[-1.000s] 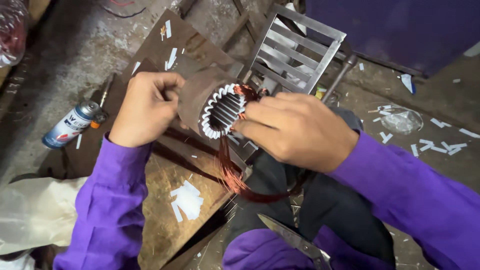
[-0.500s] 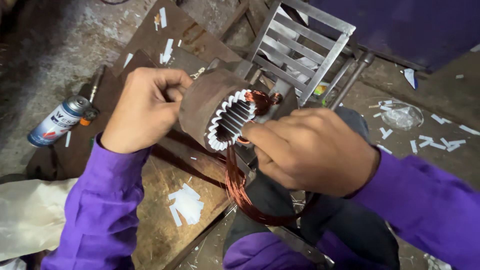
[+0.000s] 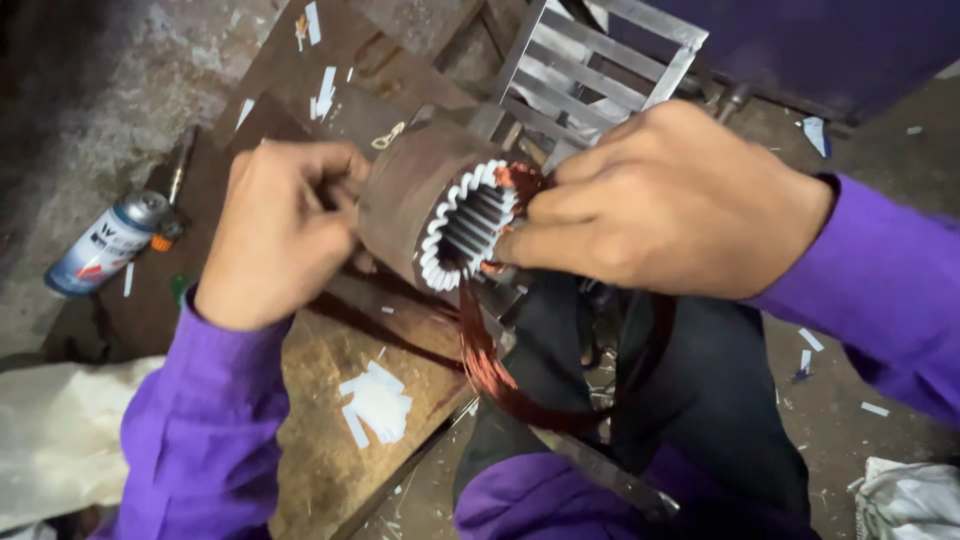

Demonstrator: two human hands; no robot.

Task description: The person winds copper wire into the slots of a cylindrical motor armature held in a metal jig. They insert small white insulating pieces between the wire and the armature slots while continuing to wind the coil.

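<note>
A rusty brown cylindrical motor stator (image 3: 410, 200) with white slot liners around its bore is held over a wooden board. My left hand (image 3: 275, 235) grips its far end from the left. My right hand (image 3: 665, 205) pinches copper wire at the rim of the bore. A loop of copper wire coil (image 3: 495, 370) hangs from the stator down over my dark-trousered lap. Both arms wear purple sleeves.
A worn wooden board (image 3: 330, 400) carries white paper scraps (image 3: 378, 402). A spray can (image 3: 100, 245) lies on the gritty floor at left. A metal grille (image 3: 590, 70) stands behind the stator. White cloth (image 3: 50, 430) sits at lower left, and a white rag (image 3: 905, 495) at lower right.
My view has closed in on the stator. My right hand has slid up to the bore's rim, working the copper wire into it; my left hand keeps its grip.
</note>
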